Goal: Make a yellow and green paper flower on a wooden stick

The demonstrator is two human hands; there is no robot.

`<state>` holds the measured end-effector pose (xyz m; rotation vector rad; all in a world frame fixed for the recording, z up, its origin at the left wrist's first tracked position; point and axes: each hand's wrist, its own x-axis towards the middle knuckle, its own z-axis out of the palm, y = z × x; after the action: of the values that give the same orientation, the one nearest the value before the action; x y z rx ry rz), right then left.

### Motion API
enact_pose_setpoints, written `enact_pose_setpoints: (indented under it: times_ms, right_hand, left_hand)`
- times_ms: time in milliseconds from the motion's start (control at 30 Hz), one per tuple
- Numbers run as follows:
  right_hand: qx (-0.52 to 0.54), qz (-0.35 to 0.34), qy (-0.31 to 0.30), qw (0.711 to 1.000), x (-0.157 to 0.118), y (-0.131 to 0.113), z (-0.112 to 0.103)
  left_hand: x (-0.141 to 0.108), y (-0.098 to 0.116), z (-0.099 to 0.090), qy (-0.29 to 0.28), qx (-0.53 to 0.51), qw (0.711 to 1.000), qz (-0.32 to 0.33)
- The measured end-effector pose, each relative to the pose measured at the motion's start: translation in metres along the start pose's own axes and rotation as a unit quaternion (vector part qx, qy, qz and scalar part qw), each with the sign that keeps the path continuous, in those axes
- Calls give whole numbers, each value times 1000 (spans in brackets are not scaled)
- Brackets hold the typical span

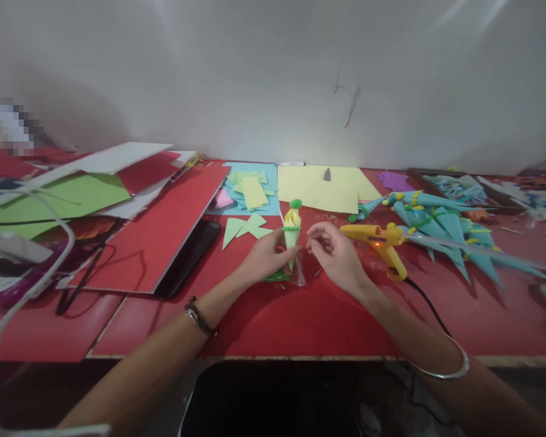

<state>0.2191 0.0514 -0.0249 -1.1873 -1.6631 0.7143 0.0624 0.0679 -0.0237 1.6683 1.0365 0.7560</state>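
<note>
My left hand (269,255) is closed around a small pale-green paper cone (292,237), held upright with its wide end up. Yellow swirled filling and a green ball (295,204) top the cone, and a green trim rings its rim. Just right of it, my right hand (337,252) hovers with fingers curled and thumb near the fingertips; whether something tiny sits between them I cannot make out. Beneath the cone are a piece of clear plastic (299,277) and something green (277,276). A yellow glue gun (382,243) with a lit orange light lies beside my right hand.
Light-green paper pieces (246,228) and blue sheets with cut scraps (255,189) lie behind my left hand. A yellow sheet (318,188) is further back. Several blue paper cones (437,221) are piled right. Large red boards (164,230) and a white cable (31,291) occupy the left.
</note>
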Motion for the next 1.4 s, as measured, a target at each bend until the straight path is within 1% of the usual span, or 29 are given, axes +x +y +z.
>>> enact_pose_setpoints:
  times_ms: [67,167,200,267,367,467,567,700,1033,1133,1400]
  right_hand:
    - [-32,24,-61,997,-1,1,-1]
    - [-100,34,-158,982,-2,-1,-3]
    - [-116,30,-182,976,-2,-2,-3]
    - [-132,11,-206,970,-3,-4,-4]
    - [-124,-13,-209,970,-2,-5,-3]
    - [-97,1,-207,974,-2,-5,-3]
    - [-65,15,-210,975,-3,-6,-2]
    - [-51,3,-212,976,-2,-9,-1]
    - [-135,-68,-222,963,-5,-10,-1]
    - [-153,-65,-236,957,-6,-8,-1]
    - [-178,-51,-227,956,-9,-5,8]
  left_hand:
    - [0,1,-2,18,6,1000,-6]
    - [1,1,-3,39,-4,999,-12]
    - [1,0,-3,49,-12,999,-15]
    - [2,1,-2,74,-35,996,-23]
    - [3,2,0,110,-72,990,-46]
    - [3,5,1,131,-96,984,-67]
    - [3,5,1,136,-107,982,-70]
    - [3,2,0,131,-110,983,-62]
    - [4,1,-1,130,-142,979,-65]
    - [4,1,-1,129,-138,980,-69]
    - [5,2,1,130,-132,980,-73]
